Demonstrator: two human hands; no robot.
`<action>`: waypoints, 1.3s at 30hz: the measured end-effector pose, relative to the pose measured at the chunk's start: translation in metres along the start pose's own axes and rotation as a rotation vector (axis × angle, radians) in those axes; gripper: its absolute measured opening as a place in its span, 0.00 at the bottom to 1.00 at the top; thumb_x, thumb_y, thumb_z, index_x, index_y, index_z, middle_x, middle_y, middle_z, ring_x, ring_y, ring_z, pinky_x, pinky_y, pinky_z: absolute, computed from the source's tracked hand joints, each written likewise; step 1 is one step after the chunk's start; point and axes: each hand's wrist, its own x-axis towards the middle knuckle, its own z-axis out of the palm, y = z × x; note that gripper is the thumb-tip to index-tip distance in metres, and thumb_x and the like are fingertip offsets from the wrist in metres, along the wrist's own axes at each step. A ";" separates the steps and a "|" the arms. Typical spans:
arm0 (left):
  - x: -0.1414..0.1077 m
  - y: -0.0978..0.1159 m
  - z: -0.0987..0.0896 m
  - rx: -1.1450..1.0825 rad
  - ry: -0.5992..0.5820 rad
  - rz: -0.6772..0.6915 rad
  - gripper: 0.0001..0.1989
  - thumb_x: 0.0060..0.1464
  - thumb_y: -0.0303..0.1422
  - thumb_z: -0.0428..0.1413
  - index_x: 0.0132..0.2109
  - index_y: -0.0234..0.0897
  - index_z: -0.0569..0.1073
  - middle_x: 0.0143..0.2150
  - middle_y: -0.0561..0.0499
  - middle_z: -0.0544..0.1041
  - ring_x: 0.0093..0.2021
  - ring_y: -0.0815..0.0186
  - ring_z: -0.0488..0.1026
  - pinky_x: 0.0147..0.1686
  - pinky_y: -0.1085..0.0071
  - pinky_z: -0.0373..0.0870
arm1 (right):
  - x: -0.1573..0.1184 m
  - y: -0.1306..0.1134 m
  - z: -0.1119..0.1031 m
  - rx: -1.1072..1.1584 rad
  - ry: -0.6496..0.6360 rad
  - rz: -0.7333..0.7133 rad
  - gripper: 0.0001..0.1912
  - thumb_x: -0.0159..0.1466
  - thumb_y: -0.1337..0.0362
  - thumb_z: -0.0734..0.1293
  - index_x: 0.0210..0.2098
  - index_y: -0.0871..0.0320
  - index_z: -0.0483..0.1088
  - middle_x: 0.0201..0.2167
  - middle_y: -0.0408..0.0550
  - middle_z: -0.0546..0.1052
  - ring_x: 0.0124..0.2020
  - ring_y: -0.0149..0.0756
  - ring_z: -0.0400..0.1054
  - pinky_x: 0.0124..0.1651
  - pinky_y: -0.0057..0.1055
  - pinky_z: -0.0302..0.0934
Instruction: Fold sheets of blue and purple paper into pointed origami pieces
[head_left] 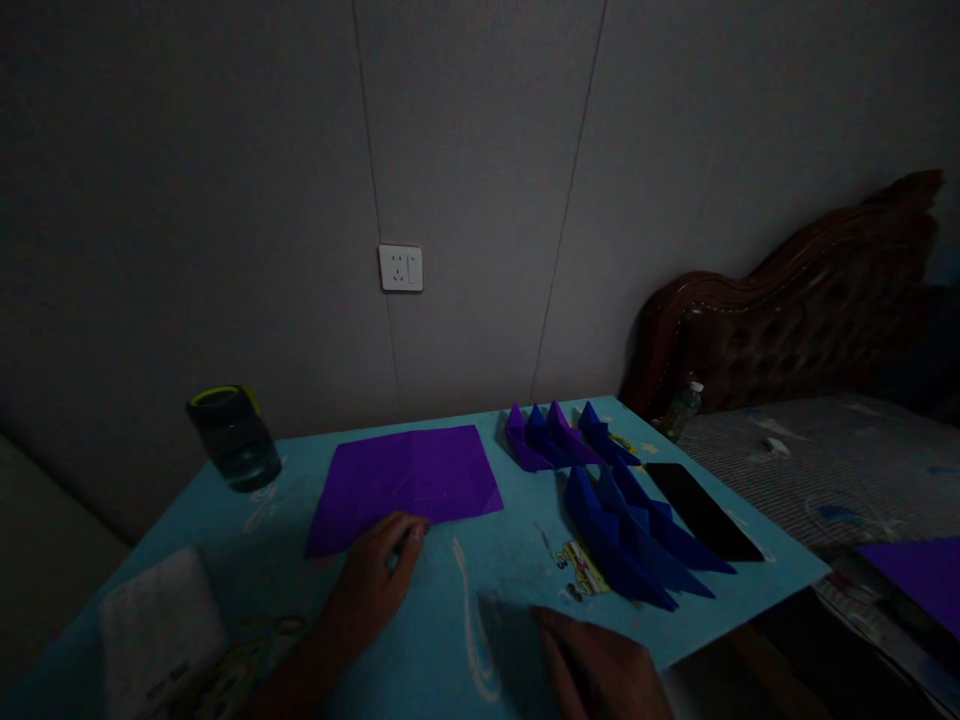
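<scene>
A purple sheet of paper [409, 470] lies flat on the table, with faint creases. My left hand [379, 570] is at its near edge, fingers curled and thumb close to the index finger, apparently pinching that edge. To the right, low in the view, my right hand [600, 660] hovers over or rests on the table with thumb and fingers apart and nothing visible in it. Beyond it stand several folded blue paper boats [622, 530], nested together. Behind these is a row of purple and blue paper boats [551, 440].
The table has a light-blue patterned cover [420, 640]. A dark tumbler [236, 440] stands at the back left, a white packet [161, 630] at the near left. A black phone [705, 510] lies near the right edge. Beyond are a bed [810, 440] and more purple paper [919, 575].
</scene>
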 end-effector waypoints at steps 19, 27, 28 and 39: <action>0.006 -0.054 -0.029 1.037 0.098 -0.284 0.18 0.60 0.35 0.50 0.53 0.29 0.72 0.51 0.33 0.73 0.52 0.48 0.69 0.53 0.55 0.63 | 0.148 0.069 0.077 -0.444 -0.151 0.110 0.17 0.67 0.62 0.58 0.49 0.61 0.74 0.44 0.59 0.78 0.45 0.49 0.71 0.48 0.39 0.59; 0.010 -0.060 -0.033 0.834 0.163 -0.296 0.22 0.61 0.36 0.49 0.57 0.27 0.69 0.56 0.32 0.72 0.57 0.49 0.67 0.58 0.54 0.60 | 0.150 0.079 0.089 -0.066 -0.086 0.068 0.16 0.63 0.63 0.61 0.45 0.60 0.76 0.44 0.56 0.78 0.47 0.49 0.70 0.54 0.44 0.59; 0.012 -0.059 -0.034 0.766 0.192 -0.300 0.21 0.60 0.35 0.49 0.56 0.27 0.69 0.55 0.33 0.73 0.57 0.51 0.68 0.58 0.56 0.61 | 0.150 0.079 0.090 0.015 -0.060 0.085 0.16 0.62 0.62 0.62 0.45 0.60 0.76 0.45 0.56 0.78 0.48 0.49 0.70 0.54 0.45 0.60; 0.020 -0.046 -0.037 -0.077 0.392 -0.389 0.23 0.55 0.31 0.53 0.58 0.31 0.68 0.55 0.37 0.74 0.47 0.57 0.76 0.48 0.60 0.73 | 0.157 0.063 0.090 0.802 0.118 0.576 0.40 0.48 0.53 0.72 0.57 0.65 0.67 0.55 0.65 0.73 0.48 0.53 0.73 0.48 0.45 0.68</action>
